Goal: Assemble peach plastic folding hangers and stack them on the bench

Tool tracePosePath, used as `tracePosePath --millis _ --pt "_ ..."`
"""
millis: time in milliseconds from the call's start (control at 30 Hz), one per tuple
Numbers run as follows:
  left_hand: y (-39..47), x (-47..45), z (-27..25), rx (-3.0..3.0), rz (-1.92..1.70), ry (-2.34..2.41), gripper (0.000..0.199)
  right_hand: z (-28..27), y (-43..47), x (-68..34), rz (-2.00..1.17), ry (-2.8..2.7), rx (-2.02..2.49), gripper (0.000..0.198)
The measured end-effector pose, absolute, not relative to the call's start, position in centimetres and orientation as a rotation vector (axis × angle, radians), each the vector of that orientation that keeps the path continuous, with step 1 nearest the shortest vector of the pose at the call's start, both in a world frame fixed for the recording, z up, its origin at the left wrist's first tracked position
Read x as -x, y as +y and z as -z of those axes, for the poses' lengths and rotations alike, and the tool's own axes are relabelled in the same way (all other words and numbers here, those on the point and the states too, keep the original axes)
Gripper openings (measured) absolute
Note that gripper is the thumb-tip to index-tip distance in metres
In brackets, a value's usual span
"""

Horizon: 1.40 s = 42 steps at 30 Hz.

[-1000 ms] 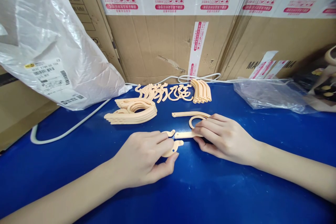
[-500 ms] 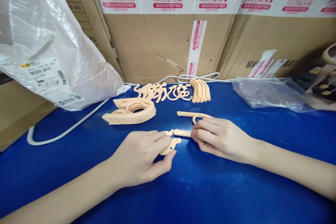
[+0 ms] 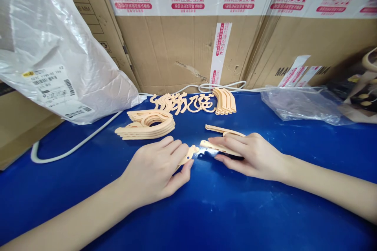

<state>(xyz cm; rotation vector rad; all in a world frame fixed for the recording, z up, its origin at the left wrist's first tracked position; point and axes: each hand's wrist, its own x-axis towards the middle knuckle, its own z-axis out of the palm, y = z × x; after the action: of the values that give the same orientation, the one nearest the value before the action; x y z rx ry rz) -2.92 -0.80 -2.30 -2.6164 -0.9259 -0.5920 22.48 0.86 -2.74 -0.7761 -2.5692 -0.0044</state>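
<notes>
My left hand (image 3: 157,170) is closed on a small cream plastic hanger centre piece (image 3: 191,153), pinched between thumb and fingers. Its notched end with a small hole sticks out to the right; the rest is hidden by my fingers. My right hand (image 3: 250,157) grips a slightly curved cream hanger arm (image 3: 204,144) between thumb and fingers, tilted, its free end close to the centre piece. A narrow gap shows between the two parts. Behind my right fingers, another cream hanger arm (image 3: 219,128) sticks out; whether it joins the gripped one is hidden.
A stack of folded cream hangers (image 3: 150,127) lies behind my left hand. Farther back are loose cream hooks (image 3: 171,102) and several curved arms (image 3: 226,102). A clear plastic bag (image 3: 300,104), white cable (image 3: 73,149), white parcel bag (image 3: 59,59) and cardboard boxes (image 3: 176,47) border the blue table (image 3: 206,211).
My right hand has shifted slightly right and tilted the hanger arm, with the other arm moving right too. My left hand has turned the centre piece and drawn slightly left.
</notes>
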Motion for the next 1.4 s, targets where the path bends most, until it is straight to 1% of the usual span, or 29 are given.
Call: tracePosePath --millis 167,300,367,567,767,1067,1267,1400 --pt "-0.7 2.8 2.1 2.618 0.554 -0.915 0.025 2.7 0.8 -22.5 -0.028 -2.573 0.792 0.024" --pt "-0.9 2.7 1.7 2.610 0.556 -0.916 0.025 2.6 0.8 -22.4 -0.043 -2.648 0.773 0.024" --pt "-1.0 2.6 1.5 2.581 0.557 -0.938 0.025 2.6 0.7 -22.3 0.019 -2.678 0.738 0.026" --pt "-1.1 2.5 1.5 2.538 0.578 -0.981 0.020 2.5 0.6 -21.9 0.388 -2.712 0.643 0.030" --pt "-1.3 2.3 1.9 2.602 0.594 -0.994 0.022 2.5 0.5 -21.8 0.469 -2.679 0.607 0.028" --pt "-1.6 2.2 2.9 2.679 0.578 -0.939 0.026 2.3 0.3 -21.9 0.532 -2.581 0.537 0.025" --pt "-1.6 2.2 2.9 2.695 0.607 -0.928 0.026 1.9 -0.1 -21.6 0.406 -2.586 0.562 0.025" --pt "-2.0 2.2 2.6 2.760 0.649 -0.989 0.024 1.7 -0.4 -21.5 0.378 -2.581 0.592 0.026"
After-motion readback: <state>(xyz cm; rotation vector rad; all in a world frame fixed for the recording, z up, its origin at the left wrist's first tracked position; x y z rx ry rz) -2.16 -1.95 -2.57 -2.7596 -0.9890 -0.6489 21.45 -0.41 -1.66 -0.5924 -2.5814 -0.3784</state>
